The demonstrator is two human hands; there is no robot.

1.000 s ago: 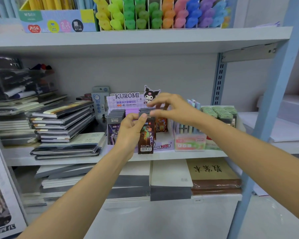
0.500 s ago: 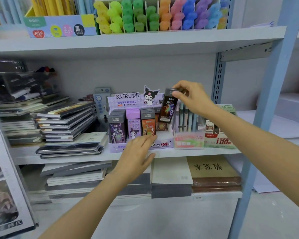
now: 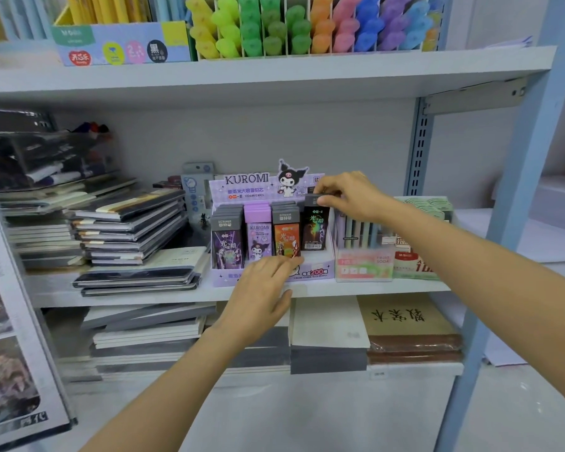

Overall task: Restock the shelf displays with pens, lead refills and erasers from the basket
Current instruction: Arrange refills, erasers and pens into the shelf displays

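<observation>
Black lead-refill box (image 3: 314,227) sits upright in the rightmost slot of the Kuromi display (image 3: 317,272), on the middle shelf (image 3: 388,286). Right hand (image 3: 351,194) pinches its grey cap from above, fingertips closed on it. Left hand (image 3: 264,290) rests fingers spread and flat against the display's front lip and the shelf edge, holding nothing.

Display has 4 columns, left to right: purple box row (image 3: 228,238), lilac Kuromi row (image 3: 258,234), orange row (image 3: 286,234), then the black box. First three columns are stacked front to back; exact depth count can't be read. Behind the black box I can't tell if more stand there, hand covers it.

Just right of the display, touching or nearly: a clear pen box (image 3: 362,256), about 5 pastel barrels visible. Next right, a green-and-red carton (image 3: 415,262), partly behind the right forearm.

Left of the display: 2 stacks of notebooks (image 3: 128,223), the nearer one leaning against the display's side area.

Top shelf: highlighter rack (image 3: 307,27) with 8 colour columns showing, plus a blue pen carton (image 3: 121,44).

Clearance: open air above the display up to the upper shelf underside. Blue upright post (image 3: 516,223) bounds the right side, well apart from the hand. Shelf front edge right below the display, no spare ledge.
</observation>
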